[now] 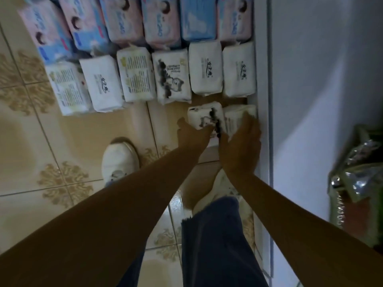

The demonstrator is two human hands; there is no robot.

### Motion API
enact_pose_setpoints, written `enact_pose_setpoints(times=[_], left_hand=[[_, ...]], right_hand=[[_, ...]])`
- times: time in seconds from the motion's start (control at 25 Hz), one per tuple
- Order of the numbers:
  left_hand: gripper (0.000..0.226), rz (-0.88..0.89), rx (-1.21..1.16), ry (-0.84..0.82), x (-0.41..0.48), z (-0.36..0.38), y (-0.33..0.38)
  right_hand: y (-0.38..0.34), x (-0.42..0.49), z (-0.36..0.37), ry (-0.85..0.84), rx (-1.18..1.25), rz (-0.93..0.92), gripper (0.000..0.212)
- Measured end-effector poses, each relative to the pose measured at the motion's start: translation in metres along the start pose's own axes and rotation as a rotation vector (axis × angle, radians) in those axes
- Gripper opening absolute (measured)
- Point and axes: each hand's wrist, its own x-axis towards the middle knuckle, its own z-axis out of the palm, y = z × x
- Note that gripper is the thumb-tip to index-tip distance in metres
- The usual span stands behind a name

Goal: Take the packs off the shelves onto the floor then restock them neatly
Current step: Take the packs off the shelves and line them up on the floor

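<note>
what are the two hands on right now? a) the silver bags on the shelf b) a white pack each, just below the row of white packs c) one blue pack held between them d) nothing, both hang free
b: the left hand grips the black-printed pack and the right hand grips the text-printed pack next to it, both just below the white row on the tiled floor.

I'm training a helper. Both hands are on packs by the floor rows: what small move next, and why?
Probably release both: the left hand grips the cartoon pack, the right hand the second pack, both lined up under the white row.
</note>
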Motion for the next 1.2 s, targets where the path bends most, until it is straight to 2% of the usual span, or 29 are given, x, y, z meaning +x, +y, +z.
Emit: enact_pose_setpoints(times=[0.08, 0.2, 0.28, 0.4, 0.52, 0.64, 0.76, 0.84, 0.88, 0.96, 1.04, 1.2], left_hand=[[0.066, 0.024, -0.041, 0.005, -0.001, 0.005, -0.002], [0.05, 0.0, -0.189, -0.049, -0.003, -0.001, 0.004], [0.047, -0.004, -0.161, -0.099, -0.003, -0.008, 0.016], [0.044, 0.045, 0.045, -0.138, -0.007, -0.018, 0.039], [0.04, 0.137, 0.315, -0.157, -0.021, -0.027, 0.053], [0.05, 0.389, 0.754, -0.19, -0.065, -0.049, 0.056], [0.067, 0.874, 1.305, -0.149, -0.126, -0.093, 0.078], [0.08, 1.26, 1.464, -0.034, -0.165, -0.123, 0.102], [0.086, 1.393, 1.471, 0.047, -0.189, -0.139, 0.12], [0.096, 1.531, 1.448, 0.193, -0.24, -0.17, 0.162], [0.099, 1.692, 1.458, 0.268, -0.3, -0.202, 0.212], [0.102, 1.991, 1.446, 0.469, -0.428, -0.265, 0.309]], right_hand=[[0.001, -0.002, 0.005, 0.035, -0.052, -0.116, 0.056], [0.005, 0.001, 0.006, -0.239, -0.001, -0.103, 0.064], [0.009, 0.009, 0.0, -0.405, 0.032, -0.143, 0.073], [0.008, 0.019, -0.023, -0.623, -0.098, -0.232, 0.075], [0.0, 0.007, -0.051, -0.596, -0.061, -0.195, 0.058], [-0.007, -0.031, -0.09, -0.579, -0.154, -0.287, 0.05], [-0.027, -0.059, -0.147, -0.386, -0.285, -0.477, 0.055], [-0.05, -0.068, -0.194, -0.241, -0.372, -0.614, 0.062], [-0.067, -0.073, -0.224, -0.181, -0.394, -0.65, 0.068], [-0.103, -0.08, -0.284, -0.079, -0.431, -0.714, 0.084], [-0.147, -0.091, -0.352, 0.053, -0.43, -0.791, 0.096], [-0.247, -0.136, -0.487, 0.376, -0.367, -0.903, 0.092]])
